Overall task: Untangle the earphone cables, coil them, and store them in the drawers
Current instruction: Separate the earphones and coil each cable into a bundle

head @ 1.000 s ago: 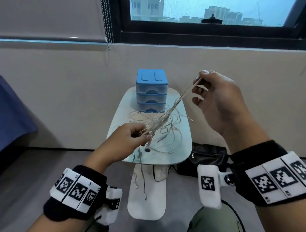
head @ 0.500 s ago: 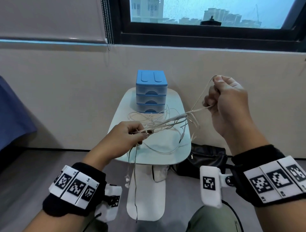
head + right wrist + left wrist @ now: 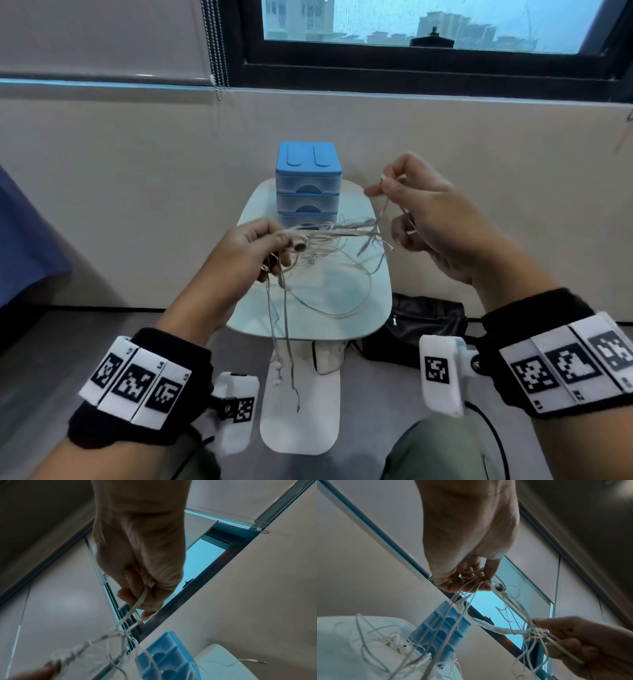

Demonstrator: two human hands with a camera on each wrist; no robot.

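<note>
A tangle of thin white earphone cables (image 3: pixel 337 233) stretches between my two hands above a small white table (image 3: pixel 376 318). My left hand (image 3: pixel 263 245) grips one end of the bundle, with an earbud (image 3: pixel 300 245) beside its fingers and loose ends hanging past the table's near edge. My right hand (image 3: pixel 397 202) pinches strands of the cable at the other end, raised a little higher. In the left wrist view the cables (image 3: pixel 501 628) knot near the right hand (image 3: pixel 570 635). A blue three-drawer box (image 3: pixel 308 186) stands at the table's far end, all drawers shut.
More loose cable loops (image 3: pixel 335 291) lie on the table top. A black bag (image 3: pixel 421 325) sits on the floor right of the table's base. A wall and a window (image 3: pixel 428 24) are behind the table. Something blue (image 3: pixel 24 236) is at the far left.
My right hand has come down and in towards the left one, so the stretched bundle now runs nearly level. The left hand has risen a little, still holding its end.
</note>
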